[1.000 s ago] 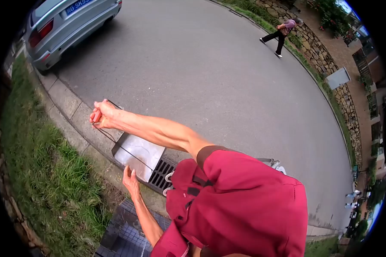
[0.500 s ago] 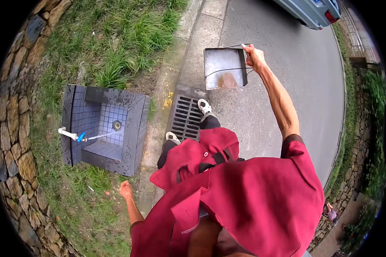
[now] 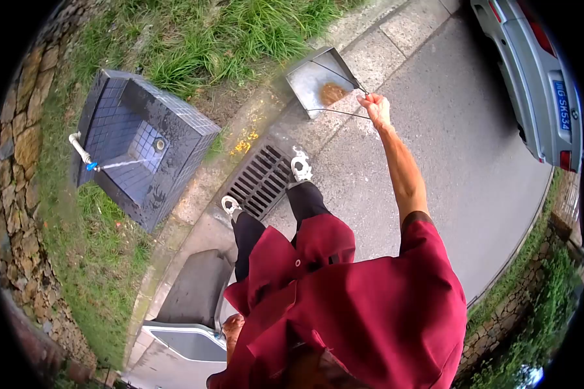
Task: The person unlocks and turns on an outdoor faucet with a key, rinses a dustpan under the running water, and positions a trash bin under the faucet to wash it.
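My right hand [image 3: 376,111] is closed on the thin wire handle [image 3: 350,78] of a square, dark-sided metal container [image 3: 310,86], held out over the curb. The container is tilted, and whitish, cloudy liquid with a brownish patch [image 3: 332,94] shows inside it. Low beside my red garment, my left hand [image 3: 233,326] is partly hidden, near the pale frame [image 3: 182,329] of a grey object on the road. Whether it touches that frame I cannot tell, and its fingers do not show clearly.
Water runs from a blue-handled tap [image 3: 92,166] into a dark tiled basin [image 3: 175,139] on the grass. My feet stand at a drain grate [image 3: 261,181]. A dark grey panel [image 3: 198,288] lies behind left, and a parked car [image 3: 532,78] stands at the upper right.
The container has swung left toward the curb and tilted in my right hand. My left hand has moved from over the grass to close beside my body. The view has turned.
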### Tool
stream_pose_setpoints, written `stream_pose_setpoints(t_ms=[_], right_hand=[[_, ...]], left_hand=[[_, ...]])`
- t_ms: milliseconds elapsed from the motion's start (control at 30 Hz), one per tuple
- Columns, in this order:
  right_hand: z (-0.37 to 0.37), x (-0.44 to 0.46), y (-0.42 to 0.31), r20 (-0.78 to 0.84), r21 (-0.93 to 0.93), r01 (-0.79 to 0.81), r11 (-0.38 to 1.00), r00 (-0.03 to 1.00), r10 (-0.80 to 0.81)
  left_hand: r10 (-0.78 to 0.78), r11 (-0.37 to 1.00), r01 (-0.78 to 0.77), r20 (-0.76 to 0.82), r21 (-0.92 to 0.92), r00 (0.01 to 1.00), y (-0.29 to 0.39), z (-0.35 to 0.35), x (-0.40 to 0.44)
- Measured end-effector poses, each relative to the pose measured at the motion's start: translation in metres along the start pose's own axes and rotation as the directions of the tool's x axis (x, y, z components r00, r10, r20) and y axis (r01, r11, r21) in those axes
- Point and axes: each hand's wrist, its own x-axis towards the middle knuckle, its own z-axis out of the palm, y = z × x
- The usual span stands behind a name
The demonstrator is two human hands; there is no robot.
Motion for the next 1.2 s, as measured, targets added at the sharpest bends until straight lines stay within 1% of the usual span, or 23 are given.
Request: stream_pose_setpoints(t_ms=[33, 67, 100, 167, 200, 233, 267, 333, 367, 433, 500, 567, 633, 700, 767, 833, 867, 900, 933, 1000, 1067, 1133, 1200], right_hand=[[0.000, 0.007, 0.007, 0.071, -0.136, 0.058, 0.989, 0.996, -0.049], [0.010, 0.022, 0.041, 0.084, -0.097, 0.150, 0.984, 0.986, -0.142], [0.007, 0.027, 0.033, 0.156, -0.050, 0.117, 0.992, 0.982, -0.108], [0.023, 0.067, 0.050, 0.199, -0.139, 0.362, 0.922, 0.922, -0.332], [0.026, 0.077, 0.036, 0.149, -0.228, 0.394, 0.890, 0.918, -0.368], [0.043, 0.141, 0.096, 0.263, -0.126, 0.382, 0.916, 0.903, -0.340], [0.039, 0.151, 0.078, 0.320, -0.453, 0.348, 0.821, 0.923, -0.214], [0.039, 0.152, 0.062, 0.364, -0.521, 0.479, 0.706, 0.873, -0.324], [0.043, 0.140, 0.034, 0.322, -0.762, 0.349, 0.545, 0.935, -0.148], [0.041, 0.127, 0.013, 0.317, -0.861, 0.327, 0.390, 0.944, -0.090], [0.047, 0.080, -0.018, -0.104, -0.849, 0.034, 0.527, 0.968, -0.229], [0.043, 0.055, -0.045, -0.162, -0.787, 0.011, 0.617, 0.961, -0.224], [0.046, 0.036, -0.043, -0.030, -0.717, 0.170, 0.676, 0.961, -0.274], [0.084, 0.080, 0.022, 0.154, -0.701, 0.400, 0.591, 0.893, -0.423], [0.101, 0.028, 0.026, 0.182, -0.563, 0.603, 0.565, 0.758, -0.627], [0.113, -0.025, 0.026, 0.453, -0.401, 0.690, 0.602, 0.721, -0.524], [0.132, -0.016, 0.064, 0.495, -0.072, 0.562, 0.824, 0.737, -0.459], [0.132, -0.051, 0.057, 0.585, -0.096, 0.418, 0.903, 0.758, -0.288], [0.151, -0.017, 0.096, 0.744, 0.121, 0.229, 0.966, 0.623, -0.241], [0.120, -0.121, 0.064, 0.704, -0.053, 0.300, 0.952, 0.687, -0.177], [0.094, -0.206, 0.038, 0.696, -0.242, 0.315, 0.918, 0.716, -0.062], [0.068, -0.259, 0.027, 0.715, -0.330, 0.366, 0.870, 0.698, -0.023], [0.048, -0.293, 0.022, 0.678, -0.390, 0.375, 0.841, 0.735, -0.014]], left_hand=[[-0.143, 0.985, 0.156, -0.157, 0.076, 0.977, -0.013, 0.016, -0.021], [0.116, 0.805, -0.043, -0.086, 0.591, 0.990, -0.013, 0.044, -0.032], [0.058, 0.875, 0.050, -0.205, 0.482, 0.977, -0.018, 0.068, -0.041], [-0.062, 0.968, 0.161, -0.433, 0.195, 0.899, -0.018, 0.136, -0.061], [-0.044, 0.973, 0.145, -0.475, 0.178, 0.879, -0.026, 0.149, -0.058], [-0.014, 0.938, 0.202, -0.551, 0.283, 0.834, -0.004, 0.187, -0.063], [0.013, 0.964, 0.142, -0.573, 0.224, 0.819, -0.007, 0.201, -0.064], [0.065, 0.963, 0.117, -0.631, 0.244, 0.773, -0.013, 0.224, -0.068], [0.063, 0.976, 0.085, -0.629, 0.202, 0.775, -0.029, 0.220, -0.062], [0.057, 0.990, 0.048, -0.682, 0.135, 0.729, -0.048, 0.237, -0.071], [0.009, 0.983, 0.119, -0.675, 0.142, 0.737, -0.080, 0.238, -0.079], [0.027, 0.990, 0.078, -0.695, 0.119, 0.718, -0.115, 0.247, -0.088], [-0.070, 0.994, 0.107, -0.773, -0.002, 0.631, -0.125, 0.256, -0.102], [-0.077, 0.997, 0.026, -0.795, -0.077, 0.601, -0.157, 0.245, -0.097], [-0.238, 0.846, -0.277, -0.788, -0.455, 0.568, -0.172, 0.222, -0.090], [-0.201, 0.723, -0.474, -0.809, -0.503, 0.552, -0.174, 0.188, -0.084], [-0.165, 0.682, -0.535, -0.817, -0.499, 0.553, -0.168, 0.169, -0.084], [-0.133, 0.637, -0.586, -0.820, -0.501, 0.557, -0.162, 0.148, -0.080], [-0.102, 0.589, -0.630, -0.820, -0.506, 0.563, -0.158, 0.128, -0.075], [0.017, 0.344, -0.742, -0.787, -0.575, 0.617, -0.151, 0.080, -0.058], [0.046, 0.125, -0.827, -0.830, -0.548, 0.556, -0.132, 0.039, -0.047], [0.003, -0.065, -0.841, -0.843, -0.537, 0.538, -0.116, -0.003, -0.035], [-0.009, -0.210, -0.777, -0.794, -0.593, 0.608, -0.102, -0.040, -0.030]])
